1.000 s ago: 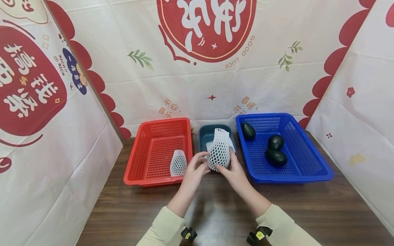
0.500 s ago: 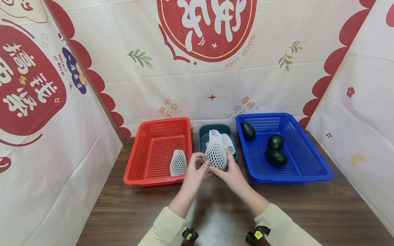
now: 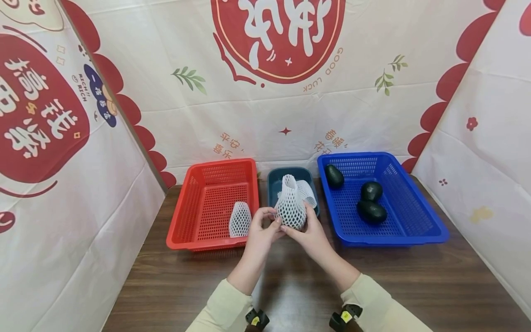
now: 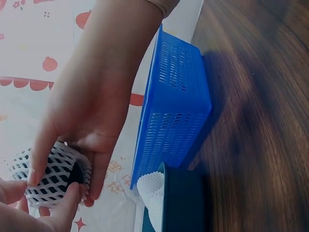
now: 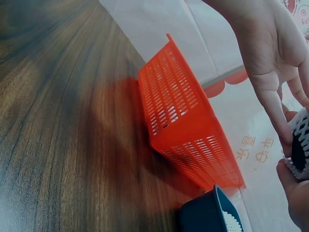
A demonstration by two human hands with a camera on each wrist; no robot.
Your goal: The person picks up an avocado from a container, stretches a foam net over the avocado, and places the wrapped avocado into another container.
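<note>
In the head view, both hands hold an avocado in a white foam net sleeve (image 3: 292,210) above the front of a small teal tray. My left hand (image 3: 262,230) grips its left and lower side. My right hand (image 3: 309,231) grips the right side, its thumb across the lower front. An empty neck of netting stands up above the fruit. Dark avocado skin (image 4: 76,175) shows through the sleeve's open end in the left wrist view. The right wrist view catches only part of the netted avocado (image 5: 301,140), at its right edge, with fingertips around it.
The teal tray (image 3: 271,180) holds more white foam nets (image 3: 306,191). Left of it, a red basket (image 3: 178,221) contains one netted avocado (image 3: 240,220). On the right, a blue basket (image 3: 398,240) holds three bare avocados (image 3: 372,212). Printed cloth walls surround the wooden table (image 3: 290,286).
Both hands have shifted slightly left and turned the netted avocado, whose net neck now sits further left. More of the foam nets in the tray shows behind it. The baskets have not moved.
</note>
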